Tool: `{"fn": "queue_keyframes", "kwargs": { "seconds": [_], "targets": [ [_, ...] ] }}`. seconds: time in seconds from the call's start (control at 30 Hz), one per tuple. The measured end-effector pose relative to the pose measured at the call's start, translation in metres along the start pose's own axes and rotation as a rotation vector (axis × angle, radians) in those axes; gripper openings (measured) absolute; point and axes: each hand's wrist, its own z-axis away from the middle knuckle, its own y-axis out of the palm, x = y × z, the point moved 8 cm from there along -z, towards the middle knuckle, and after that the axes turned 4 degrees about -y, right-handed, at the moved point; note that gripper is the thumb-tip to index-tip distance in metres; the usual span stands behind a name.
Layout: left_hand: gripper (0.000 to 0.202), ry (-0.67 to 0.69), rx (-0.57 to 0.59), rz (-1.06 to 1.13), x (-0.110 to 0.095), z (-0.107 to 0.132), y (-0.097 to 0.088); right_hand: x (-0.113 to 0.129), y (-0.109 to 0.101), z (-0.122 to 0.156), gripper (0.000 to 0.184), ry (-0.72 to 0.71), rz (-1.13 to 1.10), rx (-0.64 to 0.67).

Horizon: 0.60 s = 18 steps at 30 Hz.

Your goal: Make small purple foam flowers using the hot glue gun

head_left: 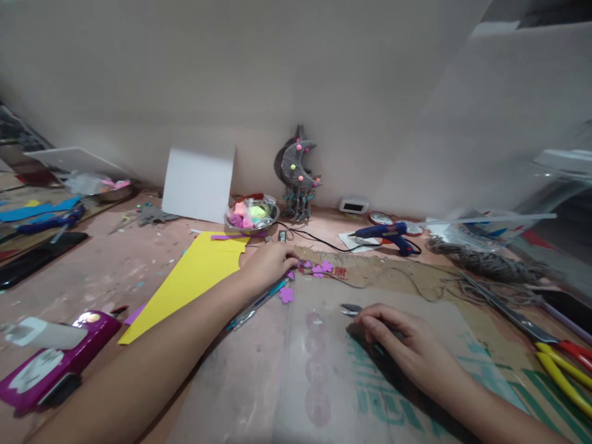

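My left hand [267,265] reaches to the middle of the table, fingers bent together at a small cluster of purple flower cutouts [318,271]. What its fingertips pinch, if anything, is hidden. Another purple flower [287,295] lies just below them. My right hand [407,339] is closed around a small tool with two metal jaws [351,309], its handles covered by my fingers. Under this hand lies a clear plastic sheet [333,370] over cardboard. A grey cord [356,285] trails from the flowers to the right.
Yellow paper [189,280] and blue pens [259,302] lie left. Behind stand a bowl of coloured clay [252,214], a grey moon ornament [298,163] and a blue glue gun [386,233]. Large scissors [527,324] lie right, a magenta device [60,364] at front left.
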Motion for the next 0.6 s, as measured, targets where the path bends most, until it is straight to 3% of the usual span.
{"fn": "queue_keyframes", "kwargs": {
  "seconds": [0.1, 0.23, 0.33, 0.4, 0.5, 0.6],
  "targets": [
    [0.021, -0.013, -0.073, 0.056, 0.002, -0.001, -0.001, -0.002, 0.001, 0.001, 0.032, 0.009, -0.003, 0.011],
    [0.022, 0.052, -0.051, 0.016, -0.005, -0.001, 0.004, -0.001, 0.0, 0.003, 0.03, -0.005, 0.014, 0.001],
    [0.023, 0.037, -0.09, -0.03, -0.006, 0.001, -0.008, 0.002, -0.004, 0.004, 0.027, -0.043, 0.035, -0.037],
    [0.021, 0.055, 0.014, -0.055, -0.007, 0.005, -0.012, 0.0, -0.007, 0.005, 0.026, -0.05, 0.047, -0.067],
    [0.019, 0.199, 0.316, -0.096, -0.02, 0.019, -0.006, -0.006, -0.008, 0.004, 0.027, -0.027, 0.056, -0.079],
    [0.024, 0.257, 0.377, -0.24, -0.03, 0.029, -0.006, -0.01, -0.008, 0.002, 0.029, 0.004, 0.039, -0.079]
  ]
}}
